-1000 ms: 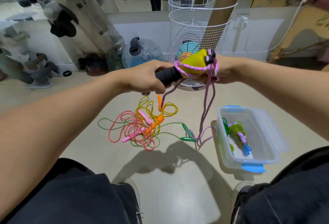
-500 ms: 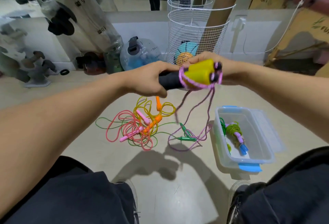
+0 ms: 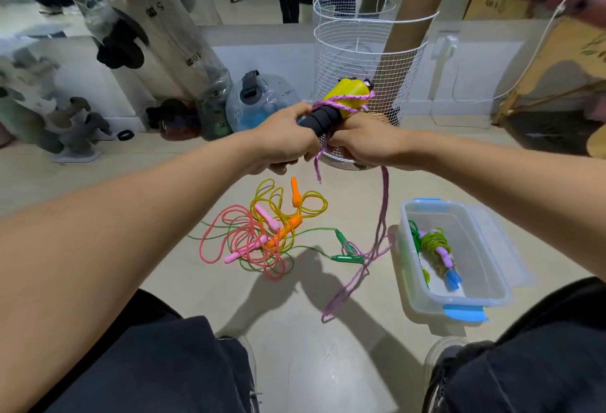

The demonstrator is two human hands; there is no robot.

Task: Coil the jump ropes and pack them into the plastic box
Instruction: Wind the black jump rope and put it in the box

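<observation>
At frame centre the left hand (image 3: 284,142) curls round the black foam grips of the yellow-topped handles (image 3: 341,104), hiding their lower ends, while the right hand (image 3: 362,143) pinches the braided purple rope (image 3: 382,215) wound round them. The rope's slack trails to bare floor beside the clear plastic box (image 3: 492,296) at lower right, which holds a coiled green rope (image 3: 434,242). Glossy tangled ropes (image 3: 262,232) lie lower centre.

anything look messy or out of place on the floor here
Yes. The pink, yellow and green plastic jump ropes lie tangled in one heap on the floor, left of the clear plastic box. The purple braided rope trails from the right hand down across the green handles.
</observation>
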